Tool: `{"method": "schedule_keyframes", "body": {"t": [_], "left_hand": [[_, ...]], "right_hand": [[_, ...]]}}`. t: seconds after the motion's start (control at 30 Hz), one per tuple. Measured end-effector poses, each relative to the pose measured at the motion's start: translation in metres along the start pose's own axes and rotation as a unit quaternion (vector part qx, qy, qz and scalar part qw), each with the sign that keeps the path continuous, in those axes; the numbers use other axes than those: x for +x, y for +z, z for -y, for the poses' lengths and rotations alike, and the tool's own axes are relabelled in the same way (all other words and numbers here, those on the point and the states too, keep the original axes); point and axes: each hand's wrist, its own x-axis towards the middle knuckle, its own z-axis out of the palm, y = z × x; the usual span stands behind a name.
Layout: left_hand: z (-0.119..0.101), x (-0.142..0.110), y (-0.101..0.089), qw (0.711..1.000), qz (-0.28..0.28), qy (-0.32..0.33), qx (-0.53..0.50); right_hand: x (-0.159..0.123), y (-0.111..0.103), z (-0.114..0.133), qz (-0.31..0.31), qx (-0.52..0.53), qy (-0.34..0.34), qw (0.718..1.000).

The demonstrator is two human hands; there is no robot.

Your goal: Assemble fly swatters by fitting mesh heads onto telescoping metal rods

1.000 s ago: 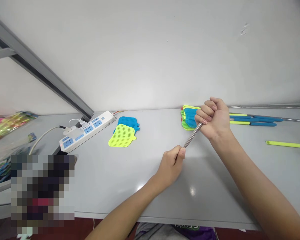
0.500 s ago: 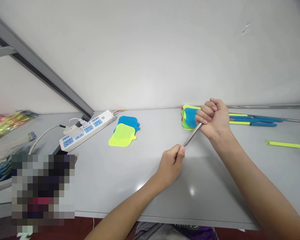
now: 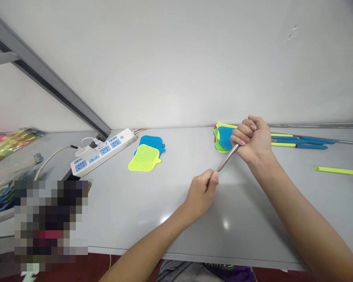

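Steel rod [image 3: 228,158] clenched in right fist [image 3: 251,140], left hand [image 3: 200,194] pinching its end

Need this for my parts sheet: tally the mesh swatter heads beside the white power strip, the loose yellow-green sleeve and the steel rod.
Yellow-green mesh swatter head: 1
Blue mesh swatter head: 1
Yellow-green plastic sleeve: 1
Steel rod: 1
Total: 4

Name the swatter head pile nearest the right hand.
The stack of mesh swatter heads behind the right hand, blue on top; the other pile, yellow-green over blue, lies farther left by the power strip.
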Motion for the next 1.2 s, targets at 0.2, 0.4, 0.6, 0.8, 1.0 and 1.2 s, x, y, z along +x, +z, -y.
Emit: {"method": "schedule_keyframes", "body": {"t": [0.2,0.4,0.6,0.8,1.0,1.2], "left_hand": [[0.0003,0.0003,0.0009,1.0,-0.003,0.0,0.0],[-0.0004,0.0002,0.0009,1.0,-0.006,0.004,0.006],[-0.0022,0.0003,0.0005,1.0,-0.008,0.003,0.0],[-0.0041,-0.0003,-0.0011,1.0,-0.003,-0.002,-0.015],[-0.0056,-0.0009,-0.0024,1.0,0.003,-0.009,-0.026],[-0.0067,-0.0009,-0.0033,0.999,-0.001,-0.018,-0.033]], "right_hand": [[-0.0001,0.0008,0.0005,-0.013,0.006,0.003,1.0],[-0.0005,0.0016,0.0005,-0.011,0.004,0.003,1.0],[-0.0004,0.0012,-0.0005,-0.016,0.006,0.003,1.0],[0.0006,-0.0003,-0.0019,-0.019,-0.002,0.009,1.0],[0.0012,-0.0004,-0.0028,-0.036,0.014,0.019,0.999],[0.0012,-0.0013,-0.0062,-0.04,0.009,0.026,0.999]]}}
